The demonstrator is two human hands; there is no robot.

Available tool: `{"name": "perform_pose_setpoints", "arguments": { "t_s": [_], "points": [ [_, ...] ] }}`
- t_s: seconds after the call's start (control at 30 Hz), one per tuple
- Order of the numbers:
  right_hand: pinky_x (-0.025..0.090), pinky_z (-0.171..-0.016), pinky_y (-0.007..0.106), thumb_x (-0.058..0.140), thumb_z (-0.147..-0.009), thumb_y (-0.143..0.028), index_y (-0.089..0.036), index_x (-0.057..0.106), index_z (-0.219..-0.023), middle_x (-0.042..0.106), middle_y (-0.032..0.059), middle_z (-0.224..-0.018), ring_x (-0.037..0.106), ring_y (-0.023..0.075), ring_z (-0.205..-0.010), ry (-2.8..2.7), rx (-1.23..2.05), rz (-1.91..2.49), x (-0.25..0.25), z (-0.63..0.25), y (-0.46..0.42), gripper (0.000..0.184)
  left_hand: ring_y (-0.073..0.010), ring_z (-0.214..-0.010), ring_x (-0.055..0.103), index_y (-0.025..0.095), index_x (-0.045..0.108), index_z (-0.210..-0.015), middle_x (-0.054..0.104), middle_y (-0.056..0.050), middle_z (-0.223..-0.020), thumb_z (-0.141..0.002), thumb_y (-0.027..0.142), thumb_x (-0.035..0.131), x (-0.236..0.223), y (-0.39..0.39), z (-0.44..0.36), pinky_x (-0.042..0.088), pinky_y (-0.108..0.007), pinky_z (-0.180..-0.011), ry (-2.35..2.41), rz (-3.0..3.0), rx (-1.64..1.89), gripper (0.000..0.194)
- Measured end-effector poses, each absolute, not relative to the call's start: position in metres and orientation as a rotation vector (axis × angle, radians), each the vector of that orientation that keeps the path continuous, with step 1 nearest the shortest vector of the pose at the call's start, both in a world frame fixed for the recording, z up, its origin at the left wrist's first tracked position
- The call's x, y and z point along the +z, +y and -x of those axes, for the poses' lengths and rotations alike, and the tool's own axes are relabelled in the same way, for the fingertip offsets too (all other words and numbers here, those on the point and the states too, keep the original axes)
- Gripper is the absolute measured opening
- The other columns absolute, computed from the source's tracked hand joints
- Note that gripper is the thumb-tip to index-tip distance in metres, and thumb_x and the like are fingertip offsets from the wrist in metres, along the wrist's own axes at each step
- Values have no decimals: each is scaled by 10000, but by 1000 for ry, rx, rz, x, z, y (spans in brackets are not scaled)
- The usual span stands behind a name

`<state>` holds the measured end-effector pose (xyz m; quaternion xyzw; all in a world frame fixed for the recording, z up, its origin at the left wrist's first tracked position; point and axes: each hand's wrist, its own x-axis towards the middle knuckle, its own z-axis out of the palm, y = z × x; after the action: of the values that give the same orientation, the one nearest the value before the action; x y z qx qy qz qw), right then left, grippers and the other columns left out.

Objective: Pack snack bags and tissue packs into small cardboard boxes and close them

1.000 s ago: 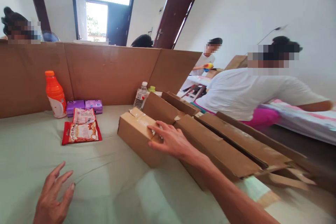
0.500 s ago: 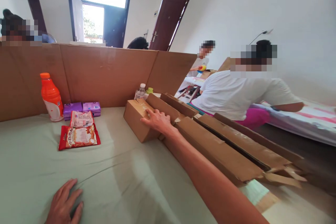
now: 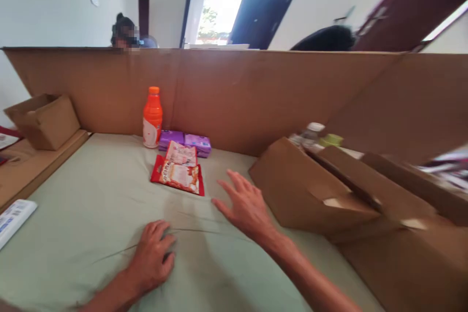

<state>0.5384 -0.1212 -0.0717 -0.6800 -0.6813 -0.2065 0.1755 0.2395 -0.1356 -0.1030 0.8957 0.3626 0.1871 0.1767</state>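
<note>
Off the brown rectangular cardboard box [image 3: 292,190] at right, seemingly tucked beside brown cardboard cartons [image 3: 405,258] for tidiness, comes the right hand [image 3: 245,204], open and empty, while the left hand [image 3: 151,253] rests loosely open on pale-green cloth [image 3: 91,195], perhaps for support.

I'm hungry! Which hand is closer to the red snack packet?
Right. The right hand is just right of the red snack packet, not touching; the left hand is farther, in front of it.

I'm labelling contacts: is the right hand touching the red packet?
Apart: the head view shows green cloth between the right hand and the red packet.
</note>
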Motion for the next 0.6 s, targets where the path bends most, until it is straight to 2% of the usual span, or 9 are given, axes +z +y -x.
{"name": "perform_pose_setpoints", "arguments": {
  "t_s": [0.1,0.2,0.33,0.37,0.43,0.5,0.6],
  "points": [
    [454,-948,467,568,-882,-405,-224,625,-1309,534,154,-1467,502,341,-1303,-2010,-447,1834,-108,-489,-79,468,-300,-1288,534,204,715,-1067,620,-123,-1356,-764,133,653,-107,-142,-241,422,-508,-1126,1043,-2451,525,318],
    [435,-988,477,540,-910,-352,-189,625,-1307,543,157,-1468,468,344,-1348,-1976,-430,1842,-132,-449,-51,438,-298,-1312,521,211,729,-1048,602,-122,-1387,-758,181,688,-111,-141,-235,416,-488,-1138,1043,-2396,556,295],
    [412,-1022,479,448,-963,-315,-163,588,-1350,533,161,-1480,454,325,-1370,-1933,-475,1834,-148,-431,-45,440,-276,-1281,567,227,713,-1122,585,-123,-1417,-747,194,683,-95,-108,-192,491,-444,-1081,1254,-2431,765,377],
    [415,-1021,476,442,-966,-330,-163,595,-1340,535,161,-1476,463,324,-1363,-1934,-480,1820,-150,-432,-46,437,-265,-1239,601,232,706,-1137,608,-117,-1383,-739,200,680,-86,-92,-175,522,-425,-1047,1383,-2450,869,399],
    [427,-1008,475,434,-968,-350,-156,610,-1313,543,169,-1462,476,329,-1350,-1932,-498,1787,-153,-436,-48,434,-294,-1277,571,205,665,-1199,572,-150,-1398,-782,208,637,-62,-50,-139,505,-475,-1064,1586,-2407,981,418],
    [440,-992,475,415,-975,-347,-143,617,-1297,554,181,-1444,486,332,-1340,-1928,-528,1756,-153,-439,-49,431,-312,-1328,526,181,604,-1273,494,-171,-1460,-832,197,590,-30,-2,-103,458,-517,-1104,1765,-2350,1076,442],
    [461,-959,471,388,-990,-332,-127,626,-1275,570,197,-1418,507,335,-1314,-1927,-572,1711,-153,-439,-49,423,-340,-1406,434,120,515,-1364,353,-214,-1546,-862,146,566,25,68,-60,433,-502,-1123,1999,-2260,1188,505]
  ]
}}
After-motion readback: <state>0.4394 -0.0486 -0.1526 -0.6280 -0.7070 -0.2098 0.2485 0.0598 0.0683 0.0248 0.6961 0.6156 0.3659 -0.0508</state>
